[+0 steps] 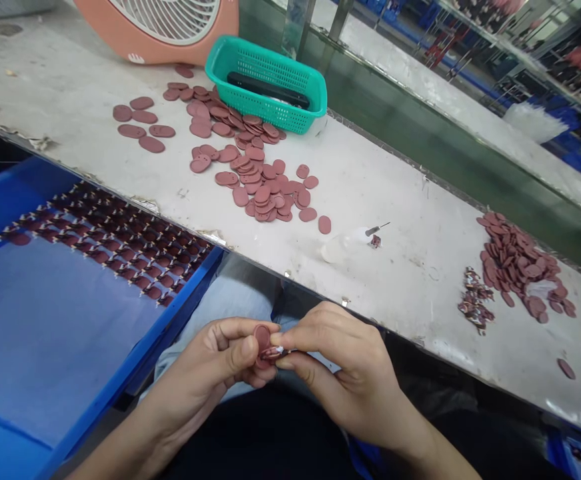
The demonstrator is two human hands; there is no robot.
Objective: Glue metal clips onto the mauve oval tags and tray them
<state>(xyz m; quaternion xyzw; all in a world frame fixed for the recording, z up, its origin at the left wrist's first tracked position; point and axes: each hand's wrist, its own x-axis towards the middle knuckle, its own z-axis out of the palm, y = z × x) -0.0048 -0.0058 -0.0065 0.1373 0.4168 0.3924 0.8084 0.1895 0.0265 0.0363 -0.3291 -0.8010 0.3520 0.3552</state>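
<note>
Above my lap, my left hand [220, 360] pinches a reddish-brown oval disc [262, 336] between thumb and fingers. Against that disc, the fingertips of my right hand [353, 367] grip a small dark-red piece with a white spot [276, 351]. The two parts touch or overlap; the fingers cover much of both. On the bench ahead lies a translucent bottle with a needle tip [339, 249], and a tiny brown piece [375, 242] is by its needle. Many like discs [265, 193] are heaped on the bench beyond my hands.
A blue tray [190, 293] at left holds rows of disc assemblies [125, 253] on a pale sheet. A green basket [315, 100] with a black object stands before an orange fan [170, 40]. More discs [515, 260] and small painted pieces [475, 300] lie right on the bench [395, 280].
</note>
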